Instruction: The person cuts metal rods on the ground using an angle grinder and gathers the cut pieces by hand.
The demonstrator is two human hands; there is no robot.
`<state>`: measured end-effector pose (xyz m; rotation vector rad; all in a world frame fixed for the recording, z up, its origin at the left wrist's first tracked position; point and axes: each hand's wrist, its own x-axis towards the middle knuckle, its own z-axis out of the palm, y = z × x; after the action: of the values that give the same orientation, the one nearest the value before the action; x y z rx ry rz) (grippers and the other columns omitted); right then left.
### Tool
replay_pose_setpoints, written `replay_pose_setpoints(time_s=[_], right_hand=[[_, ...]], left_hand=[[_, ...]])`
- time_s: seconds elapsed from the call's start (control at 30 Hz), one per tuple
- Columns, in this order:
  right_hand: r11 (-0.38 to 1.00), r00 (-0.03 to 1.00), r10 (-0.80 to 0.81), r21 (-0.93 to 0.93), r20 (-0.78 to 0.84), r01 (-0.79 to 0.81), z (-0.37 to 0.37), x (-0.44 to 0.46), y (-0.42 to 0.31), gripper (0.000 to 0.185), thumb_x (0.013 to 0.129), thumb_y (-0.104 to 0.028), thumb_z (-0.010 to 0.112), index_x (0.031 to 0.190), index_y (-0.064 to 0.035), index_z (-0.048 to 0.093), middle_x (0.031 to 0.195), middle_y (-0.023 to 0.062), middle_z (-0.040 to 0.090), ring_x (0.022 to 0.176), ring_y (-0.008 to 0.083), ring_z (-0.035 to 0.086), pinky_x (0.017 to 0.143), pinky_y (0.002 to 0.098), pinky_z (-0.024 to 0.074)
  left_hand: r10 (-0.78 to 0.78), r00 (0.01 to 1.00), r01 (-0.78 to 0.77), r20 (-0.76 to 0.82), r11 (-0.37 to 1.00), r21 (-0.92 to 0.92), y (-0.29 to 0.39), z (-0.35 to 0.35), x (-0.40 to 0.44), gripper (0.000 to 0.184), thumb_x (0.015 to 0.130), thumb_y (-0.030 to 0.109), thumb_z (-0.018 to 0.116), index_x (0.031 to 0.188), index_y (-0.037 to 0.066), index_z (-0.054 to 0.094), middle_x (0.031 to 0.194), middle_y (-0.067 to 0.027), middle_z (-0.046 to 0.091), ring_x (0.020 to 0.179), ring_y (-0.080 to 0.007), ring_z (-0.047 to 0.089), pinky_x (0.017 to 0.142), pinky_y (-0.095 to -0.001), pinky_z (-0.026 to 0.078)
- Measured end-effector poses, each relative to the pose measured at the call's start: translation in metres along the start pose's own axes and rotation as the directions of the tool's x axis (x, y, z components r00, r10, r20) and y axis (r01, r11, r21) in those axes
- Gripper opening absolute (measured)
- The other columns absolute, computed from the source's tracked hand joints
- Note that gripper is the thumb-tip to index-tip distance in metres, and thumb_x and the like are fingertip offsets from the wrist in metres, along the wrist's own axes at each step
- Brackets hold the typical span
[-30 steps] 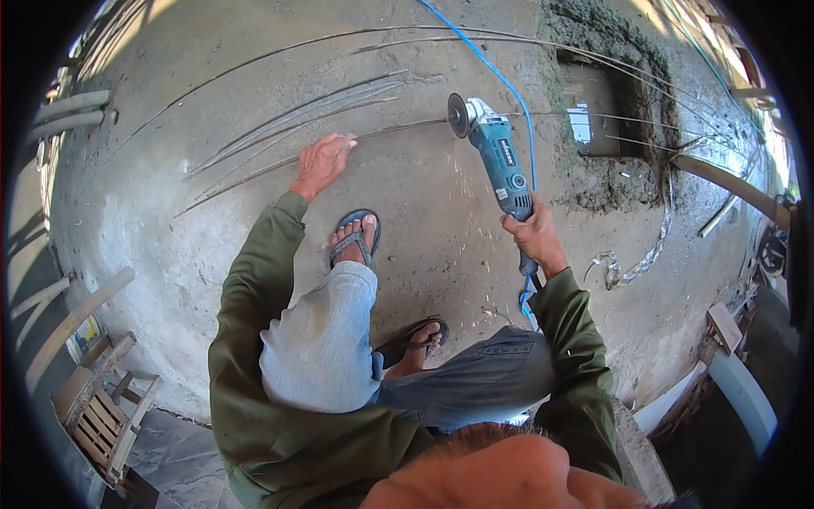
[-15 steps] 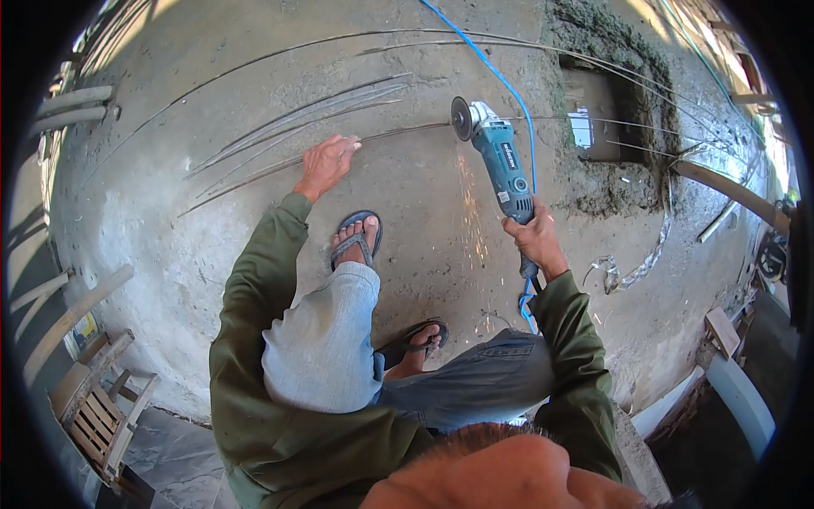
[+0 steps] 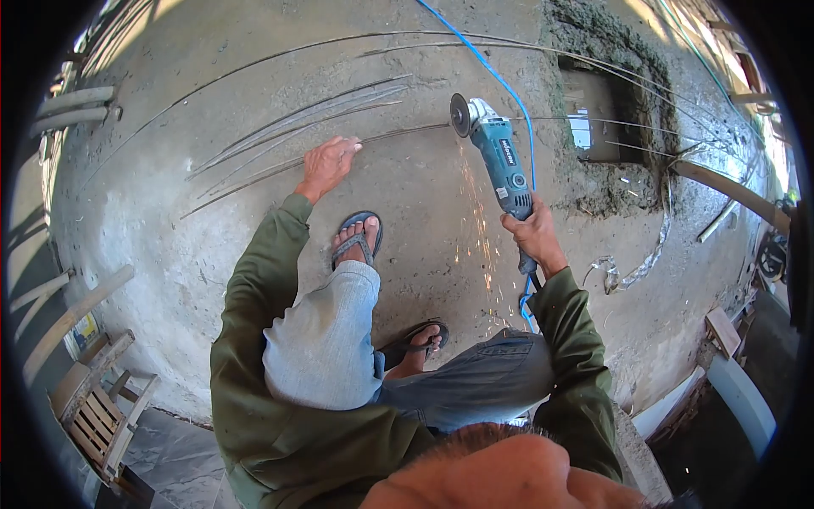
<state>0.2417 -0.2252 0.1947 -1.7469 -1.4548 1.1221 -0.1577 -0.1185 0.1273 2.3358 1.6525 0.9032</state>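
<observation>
My right hand (image 3: 538, 235) is wrapped round the rear body of a teal angle grinder (image 3: 500, 161). Its dark cutting disc (image 3: 460, 115) meets a thin steel rod (image 3: 407, 131), and orange sparks stream down towards my feet. My left hand (image 3: 327, 168) is closed on the same rod, left of the disc; the fingertips' exact hold is partly hidden. Several shorter cut rods (image 3: 292, 123) lie on the concrete floor just beyond my left hand.
A blue cord (image 3: 509, 85) runs past the grinder. At the upper right is a square pit (image 3: 606, 102) with rough mortar edges, crossed by long rods. A wooden pole (image 3: 733, 197) lies right; a slatted wooden stand (image 3: 97, 416) is at lower left. My sandalled feet (image 3: 356, 237) are close below.
The grinder has shifted very slightly, its disc still at the rod. The spark stream is longer and reaches lower. My left hand has barely moved.
</observation>
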Motion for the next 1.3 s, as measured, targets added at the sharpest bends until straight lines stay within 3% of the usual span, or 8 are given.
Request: replay_pose_setpoints(time_s=[0.4,0.67,0.87,0.97,1.2,1.3], right_hand=[[0.998,0.998,0.057,-0.041,0.004,-0.056,-0.001,-0.003,-0.004,0.05,0.067,-0.02,0.072,0.108,0.0043,0.056,0.073,0.0024,0.057,0.061,0.0112,0.05,0.057,0.0282,0.0438],[0.999,0.999,0.037,0.029,0.008,-0.037,0.0,-0.004,-0.003,0.053,0.067,-0.02,0.072,0.11,0.0053,0.055,0.078,0.0043,0.059,0.065,0.0115,0.051,0.061,0.0293,0.0452],[0.996,0.998,-0.05,-0.076,-0.042,0.047,-0.002,-0.013,-0.012,0.048,0.068,-0.02,0.071,0.106,0.0058,0.056,0.075,0.0049,0.058,0.064,0.0119,0.051,0.059,0.0296,0.0447],[0.999,1.0,0.018,-0.03,-0.01,-0.018,-0.001,-0.007,-0.007,0.048,0.068,-0.02,0.071,0.106,0.0056,0.056,0.075,0.0051,0.058,0.064,0.0122,0.051,0.058,0.03,0.0445],[0.997,1.0,0.0,-0.082,-0.009,-0.001,-0.002,-0.01,-0.008,0.047,0.068,-0.019,0.071,0.105,0.0055,0.056,0.072,0.0036,0.057,0.061,0.0115,0.049,0.056,0.0292,0.0432],[1.0,1.0,0.012,0.006,-0.021,-0.012,0.0,-0.009,-0.008,0.048,0.068,-0.02,0.071,0.106,0.0054,0.056,0.071,0.0025,0.055,0.059,0.0108,0.047,0.055,0.0286,0.0423]], left_hand=[[-0.026,0.999,0.027,0.042,1.0,-0.01,0.002,-0.002,0.0,0.023,0.089,0.029,0.061,0.102,0.013,0.071,0.086,-0.0072,0.065,0.076,-0.0309,0.064,0.061,-0.04,0.048],[-0.027,0.999,0.027,0.038,0.999,-0.018,0.002,-0.003,-0.001,0.023,0.09,0.029,0.059,0.102,0.013,0.071,0.086,-0.0068,0.065,0.076,-0.0304,0.064,0.062,-0.0396,0.048],[-0.032,0.999,0.033,0.034,0.999,-0.008,0.001,-0.004,0.0,0.023,0.09,0.029,0.059,0.101,0.012,0.071,0.084,-0.0069,0.064,0.074,-0.0305,0.064,0.061,-0.04,0.048],[-0.025,0.999,0.025,0.023,0.999,-0.02,0.001,-0.001,-0.001,0.023,0.09,0.03,0.059,0.101,0.012,0.071,0.083,-0.0071,0.064,0.074,-0.0306,0.064,0.061,-0.04,0.048],[-0.015,1.0,0.015,0.005,0.999,-0.034,0.002,-0.005,0.001,0.023,0.09,0.029,0.06,0.101,0.011,0.071,0.085,-0.0074,0.065,0.075,-0.0305,0.064,0.061,-0.0396,0.048],[-0.016,1.0,0.016,0.006,0.999,-0.041,0.002,-0.003,-0.001,0.023,0.089,0.029,0.061,0.101,0.011,0.071,0.084,-0.0073,0.065,0.075,-0.0305,0.064,0.061,-0.0396,0.048]])
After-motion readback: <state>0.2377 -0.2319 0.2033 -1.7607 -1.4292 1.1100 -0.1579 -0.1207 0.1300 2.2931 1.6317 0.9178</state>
